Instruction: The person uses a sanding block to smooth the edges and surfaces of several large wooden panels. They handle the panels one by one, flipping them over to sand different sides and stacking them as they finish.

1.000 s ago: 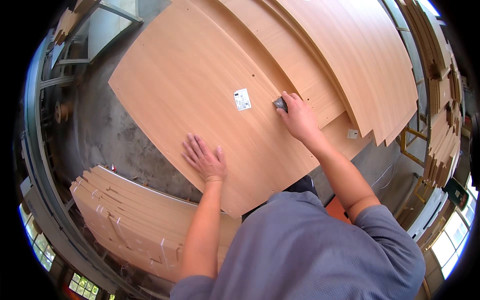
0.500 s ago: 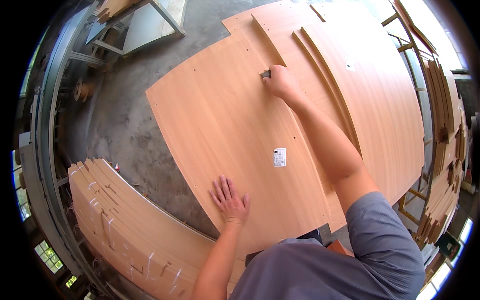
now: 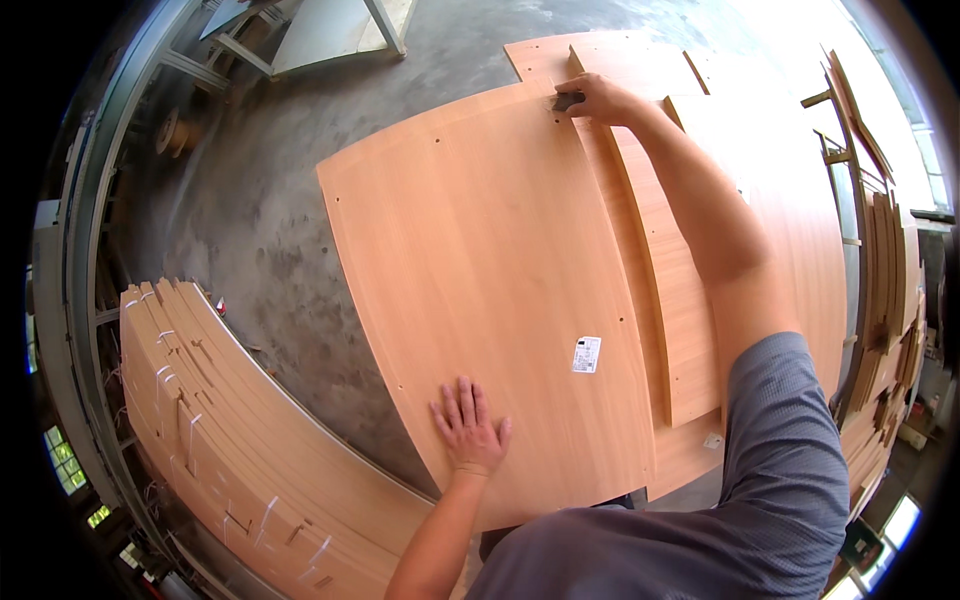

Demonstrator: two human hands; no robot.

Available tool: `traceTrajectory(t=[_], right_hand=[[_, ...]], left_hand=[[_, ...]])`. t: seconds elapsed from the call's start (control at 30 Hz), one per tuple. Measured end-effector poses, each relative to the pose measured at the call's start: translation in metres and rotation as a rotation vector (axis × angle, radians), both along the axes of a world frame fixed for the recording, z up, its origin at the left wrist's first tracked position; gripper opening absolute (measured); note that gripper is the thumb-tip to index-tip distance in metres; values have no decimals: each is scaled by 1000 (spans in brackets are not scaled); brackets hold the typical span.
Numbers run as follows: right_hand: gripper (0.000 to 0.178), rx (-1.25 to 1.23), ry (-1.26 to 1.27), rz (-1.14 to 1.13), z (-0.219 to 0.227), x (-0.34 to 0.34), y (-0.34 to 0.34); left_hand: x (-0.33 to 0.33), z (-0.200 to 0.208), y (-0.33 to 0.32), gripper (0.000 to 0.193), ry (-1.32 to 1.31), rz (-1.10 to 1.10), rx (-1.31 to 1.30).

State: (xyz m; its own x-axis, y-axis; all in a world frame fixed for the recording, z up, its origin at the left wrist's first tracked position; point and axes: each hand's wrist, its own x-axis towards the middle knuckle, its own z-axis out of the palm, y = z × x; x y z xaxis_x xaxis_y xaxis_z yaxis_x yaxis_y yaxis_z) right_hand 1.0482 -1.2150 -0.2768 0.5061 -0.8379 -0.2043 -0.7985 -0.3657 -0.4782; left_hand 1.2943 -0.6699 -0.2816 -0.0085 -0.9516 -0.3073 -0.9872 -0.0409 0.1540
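Note:
A wide wood-grain panel [image 3: 470, 260] lies flat in front of me, with small holes near its edges and a white label [image 3: 586, 354] on its right part. Flat on its near left part rests my left hand [image 3: 474, 432], fingers outstretched and holding nothing. My right arm reaches to the panel's far right corner. There my right hand [image 3: 600, 98] grips a small dark grey block [image 3: 568, 101] against the surface by the edge. The fingers partly cover the block, so its exact kind does not show.
More wood panels [image 3: 690, 340] lie overlapped to the right. A tall strapped stack of boards [image 3: 290, 430] stands at the lower left. Grey concrete floor [image 3: 270, 230] shows beyond the panel. Racks with boards [image 3: 880, 290] line the right side, and a metal-legged table [image 3: 340, 35] stands far left.
My right hand has moved with the grey block away from me, along the panel's right edge to the far corner. The view has shifted. My left hand stays flat on the panel.

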Motion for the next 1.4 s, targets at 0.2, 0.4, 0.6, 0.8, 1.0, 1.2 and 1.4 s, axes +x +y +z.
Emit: traceTrajectory(t=[0.2,0.4,0.6,0.8,1.0,1.2,1.4], right_hand=[[53,32,116,171,19,19,-12],[51,28,91,255,16,48,-14],[49,26,141,370,26,138,8],[48,37,203,437,29,251,38],[48,-25,151,546,23,327,52],[49,-14,154,649,29,372,60],[56,63,205,815,31,386,35]], left_hand=[[1,4,-1,89,57,17,43],[2,-1,0,86,98,13,22],[2,-5,3,85,167,39,-32],[1,-4,4,84,168,68,-31],[2,0,0,80,193,88,-61],[1,0,1,78,222,123,-113],[0,1,1,79,261,151,-135]])
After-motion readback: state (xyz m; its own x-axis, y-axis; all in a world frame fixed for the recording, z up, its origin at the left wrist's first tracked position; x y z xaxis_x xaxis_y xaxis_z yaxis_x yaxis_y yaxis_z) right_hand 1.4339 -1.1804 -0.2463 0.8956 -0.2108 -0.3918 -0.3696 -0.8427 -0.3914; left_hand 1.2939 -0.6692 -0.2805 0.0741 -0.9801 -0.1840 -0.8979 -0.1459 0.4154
